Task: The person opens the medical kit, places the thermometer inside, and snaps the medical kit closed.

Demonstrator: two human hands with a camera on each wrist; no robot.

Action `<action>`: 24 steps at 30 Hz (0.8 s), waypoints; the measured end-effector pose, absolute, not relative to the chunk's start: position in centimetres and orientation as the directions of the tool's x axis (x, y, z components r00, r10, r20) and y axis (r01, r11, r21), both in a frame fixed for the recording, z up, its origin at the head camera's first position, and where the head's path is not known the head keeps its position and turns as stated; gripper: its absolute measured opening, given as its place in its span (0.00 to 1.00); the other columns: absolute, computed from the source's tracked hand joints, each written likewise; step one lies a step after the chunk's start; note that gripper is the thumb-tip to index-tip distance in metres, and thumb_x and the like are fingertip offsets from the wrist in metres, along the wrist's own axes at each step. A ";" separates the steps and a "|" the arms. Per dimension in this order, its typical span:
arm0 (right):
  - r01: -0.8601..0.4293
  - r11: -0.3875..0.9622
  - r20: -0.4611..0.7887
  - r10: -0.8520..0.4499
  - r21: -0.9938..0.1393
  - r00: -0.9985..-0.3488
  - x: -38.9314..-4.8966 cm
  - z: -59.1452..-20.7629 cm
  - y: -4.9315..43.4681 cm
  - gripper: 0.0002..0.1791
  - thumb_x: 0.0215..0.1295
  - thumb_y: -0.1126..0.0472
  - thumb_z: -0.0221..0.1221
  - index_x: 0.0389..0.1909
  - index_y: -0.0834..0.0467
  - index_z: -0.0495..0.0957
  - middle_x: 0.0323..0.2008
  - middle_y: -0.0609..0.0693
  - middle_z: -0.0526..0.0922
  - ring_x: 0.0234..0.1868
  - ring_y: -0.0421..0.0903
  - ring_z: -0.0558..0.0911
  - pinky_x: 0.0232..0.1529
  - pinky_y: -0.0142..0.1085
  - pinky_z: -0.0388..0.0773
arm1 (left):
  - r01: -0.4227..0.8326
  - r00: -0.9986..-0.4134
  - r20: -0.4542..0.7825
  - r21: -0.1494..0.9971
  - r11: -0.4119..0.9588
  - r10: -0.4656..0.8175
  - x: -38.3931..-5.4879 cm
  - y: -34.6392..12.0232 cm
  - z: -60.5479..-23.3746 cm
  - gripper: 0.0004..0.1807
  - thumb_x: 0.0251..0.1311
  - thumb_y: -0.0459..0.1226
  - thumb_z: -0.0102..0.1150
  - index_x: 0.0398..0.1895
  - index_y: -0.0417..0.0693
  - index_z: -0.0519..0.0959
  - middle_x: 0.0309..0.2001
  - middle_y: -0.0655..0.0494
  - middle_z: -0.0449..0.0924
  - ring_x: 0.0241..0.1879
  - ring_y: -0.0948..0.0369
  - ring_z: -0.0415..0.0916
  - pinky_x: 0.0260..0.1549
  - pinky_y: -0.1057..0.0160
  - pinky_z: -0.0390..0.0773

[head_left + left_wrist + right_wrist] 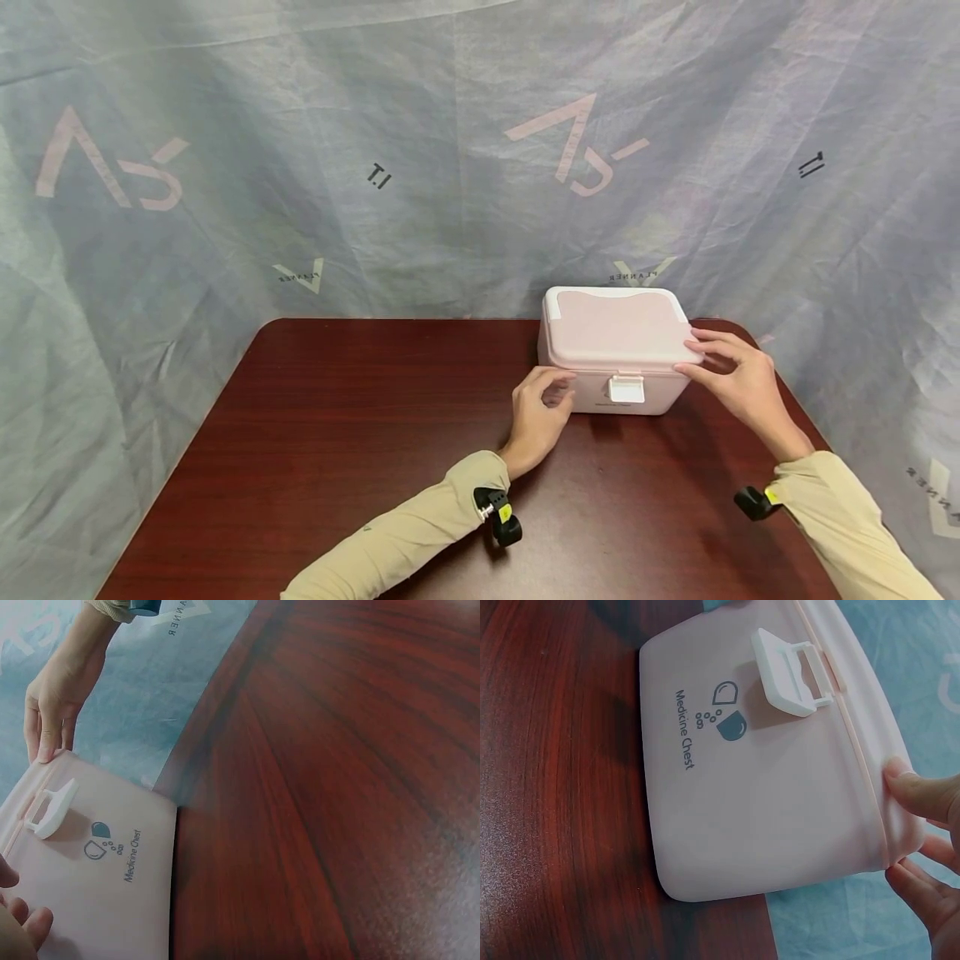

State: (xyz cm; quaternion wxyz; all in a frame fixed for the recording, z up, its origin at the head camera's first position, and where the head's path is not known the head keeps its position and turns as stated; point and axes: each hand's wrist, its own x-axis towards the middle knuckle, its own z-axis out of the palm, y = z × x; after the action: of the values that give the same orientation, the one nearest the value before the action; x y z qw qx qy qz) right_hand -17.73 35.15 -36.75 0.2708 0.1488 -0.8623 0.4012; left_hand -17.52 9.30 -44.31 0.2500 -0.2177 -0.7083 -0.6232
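Note:
A pale pink medicine chest [622,325] with a white-edged lid stands near the back right of the table, lid down. Its white latch [784,673] sticks outward from the front, unfastened. At the lid's right front corner, my right hand [738,375] pinches the lid edge, thumb in front and fingers at the side. My left hand [540,412] is at the left front corner, fingers loosely bent with a gap between thumb and fingertips; whether they touch the chest is unclear. "Medicine Chest" and a capsule print [101,841] mark the front.
The dark red wooden table [337,400] reaches left and forward of the chest. A grey printed cloth [420,167] hangs right behind the table and along both sides. Black wrist straps [506,529] sit over both beige sleeves [420,533].

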 end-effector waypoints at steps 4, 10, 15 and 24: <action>-0.465 0.637 0.580 -0.036 -0.614 -0.814 -17.7 -36.8 35.2 0.20 0.40 0.76 0.71 0.40 0.72 0.82 0.48 0.66 0.79 0.44 0.29 0.77 0.42 0.19 0.72 | 0.612 -0.788 0.616 0.781 0.124 0.012 -16.5 9.3 -43.1 0.13 0.47 0.17 0.61 0.38 0.31 0.80 0.37 0.39 0.79 0.34 0.44 0.80 0.31 0.54 0.82; -0.466 0.635 0.579 -0.036 -0.616 -0.815 -17.7 -36.9 35.2 0.20 0.40 0.76 0.71 0.40 0.72 0.81 0.48 0.66 0.79 0.43 0.28 0.77 0.41 0.19 0.72 | 0.609 -0.793 0.607 0.788 0.089 0.052 -16.1 9.7 -43.1 0.15 0.46 0.17 0.61 0.39 0.33 0.80 0.38 0.39 0.80 0.34 0.45 0.81 0.32 0.56 0.82; -0.485 0.610 0.582 -0.047 -0.627 -0.812 -17.9 -37.1 35.4 0.21 0.40 0.76 0.71 0.40 0.73 0.81 0.48 0.70 0.77 0.43 0.27 0.77 0.41 0.18 0.72 | 0.599 -0.799 0.595 0.800 0.030 0.086 -16.3 10.2 -43.6 0.16 0.45 0.16 0.61 0.41 0.31 0.80 0.40 0.37 0.80 0.38 0.43 0.81 0.35 0.52 0.81; -0.478 0.617 0.579 -0.043 -0.625 -0.814 -17.7 -37.1 35.4 0.21 0.41 0.76 0.71 0.41 0.72 0.81 0.48 0.67 0.78 0.43 0.27 0.77 0.41 0.19 0.72 | 0.602 -0.796 0.596 0.797 0.038 0.100 -16.1 11.4 -43.5 0.17 0.44 0.15 0.61 0.40 0.30 0.80 0.41 0.37 0.81 0.39 0.44 0.81 0.35 0.60 0.81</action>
State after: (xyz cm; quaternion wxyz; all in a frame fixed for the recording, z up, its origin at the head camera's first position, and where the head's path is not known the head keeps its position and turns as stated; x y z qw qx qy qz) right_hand -17.73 35.40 -37.09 0.2647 0.1515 -0.8593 0.4106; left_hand -16.13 11.36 -43.46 0.1944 -0.2531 -0.6938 -0.6456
